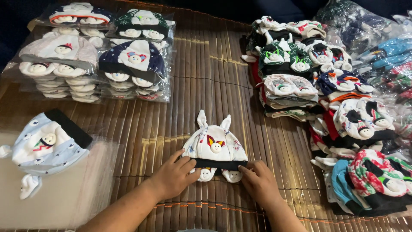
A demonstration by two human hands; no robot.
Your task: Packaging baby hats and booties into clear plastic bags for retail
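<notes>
At the middle of the bamboo mat [206,86] lies a white baby cap [215,144] with two ear-like points aimed at 12 o'clock, a small round face sewn on its front and a black band along its lower edge. Under that band, two little mitts [206,174] with the same round faces peek out toward 6 o'clock. The left hand [174,176] lies flat with fingers spread on the cap's 7 o'clock corner, its grip open and pressing rather than pinching; the right hand [259,180] does the same at the 5 o'clock corner, fingertips on the black band, grip also open. By the look of it, this set is being squared up, not yet bagged. At 9 o'clock a pale blue cap [45,146] with a black band rests on a clear plastic bag [86,172] that lies flat on the mat, seemingly not sealed, though I cannot tell whether the cap is inside it. At 11 o'clock stand packed stacks [98,56] of cap sets in clear bags, which reads as the finished share. From 1 to 4 o'clock sits a large loose pile [326,99] of unbagged caps and mitts in many colours, so I judge that a good deal remains, more loose than packed. Further bagged goods [382,47] lie at 2 o'clock.
</notes>
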